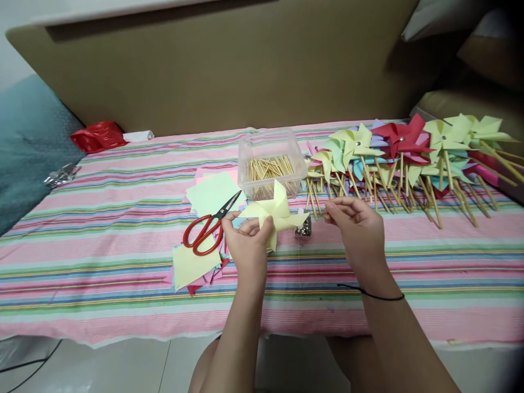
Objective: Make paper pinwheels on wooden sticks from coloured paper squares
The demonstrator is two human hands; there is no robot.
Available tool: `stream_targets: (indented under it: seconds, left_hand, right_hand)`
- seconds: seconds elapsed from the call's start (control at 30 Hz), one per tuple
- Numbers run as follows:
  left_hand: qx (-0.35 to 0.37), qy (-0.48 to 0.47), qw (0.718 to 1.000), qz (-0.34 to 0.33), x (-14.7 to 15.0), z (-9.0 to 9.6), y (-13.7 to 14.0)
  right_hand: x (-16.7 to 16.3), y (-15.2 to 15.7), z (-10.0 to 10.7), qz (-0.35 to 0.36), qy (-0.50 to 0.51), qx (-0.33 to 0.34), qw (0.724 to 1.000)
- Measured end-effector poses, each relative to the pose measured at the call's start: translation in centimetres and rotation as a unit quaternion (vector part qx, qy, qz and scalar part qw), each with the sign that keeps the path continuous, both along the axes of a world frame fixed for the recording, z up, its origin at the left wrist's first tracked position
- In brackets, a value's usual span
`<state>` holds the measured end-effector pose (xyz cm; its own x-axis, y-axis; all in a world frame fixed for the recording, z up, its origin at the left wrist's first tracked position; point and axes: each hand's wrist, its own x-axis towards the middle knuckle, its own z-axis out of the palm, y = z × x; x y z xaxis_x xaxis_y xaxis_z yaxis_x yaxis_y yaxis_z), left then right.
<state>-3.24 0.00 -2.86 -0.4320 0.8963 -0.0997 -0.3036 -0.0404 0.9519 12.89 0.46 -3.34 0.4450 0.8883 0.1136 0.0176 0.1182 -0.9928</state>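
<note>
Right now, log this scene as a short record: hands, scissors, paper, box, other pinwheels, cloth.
Left hand: holding a pale yellow pinwheel
Right hand: fingertips together, right of that pinwheel; anything pinched is too small to tell
Scissors: red handles, beside the left hand
Paper: green sheet and yellow sheet, other colours beneath
Box: clear, holding sticks
Other pinwheels: on sticks, piled right of the box
Cloth: striped, underneath
</note>
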Motion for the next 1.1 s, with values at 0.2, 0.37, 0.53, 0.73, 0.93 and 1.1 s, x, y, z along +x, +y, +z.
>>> stream_targets:
  seconds: [0.2,0.37,0.53,0.73,0.93,1.1]
  left_hand:
    - [0.007,0.003,0.999,0.035,-0.6,0.1,0.5]
    - [0.005,0.003,0.999,0.032,-0.5,0.1,0.6]
    - [0.001,0.005,1.000,0.031,-0.3,0.1,0.5]
    - [0.007,0.002,0.999,0.032,-0.3,-0.1,0.7]
    - [0.007,0.001,0.999,0.032,-0.2,0.0,0.6]
    - [0.005,0.004,1.000,0.029,-0.2,0.0,0.6]
  right_hand:
    - [1.7,-0.4,-1.2,0.215,-0.200,-0.130,0.947]
    - [0.9,-0.6,-1.9,0.264,-0.362,-0.146,0.882]
    - [1.5,-0.8,-1.2,0.217,-0.353,-0.141,0.899]
    - [1.1,-0.8,-1.3,0.285,-0.410,-0.178,0.848]
    - [0.6,-0.2,-1.9,0.299,-0.478,-0.165,0.809]
    - [0.6,-0.2,-2.1,0.295,-0.481,-0.165,0.809]
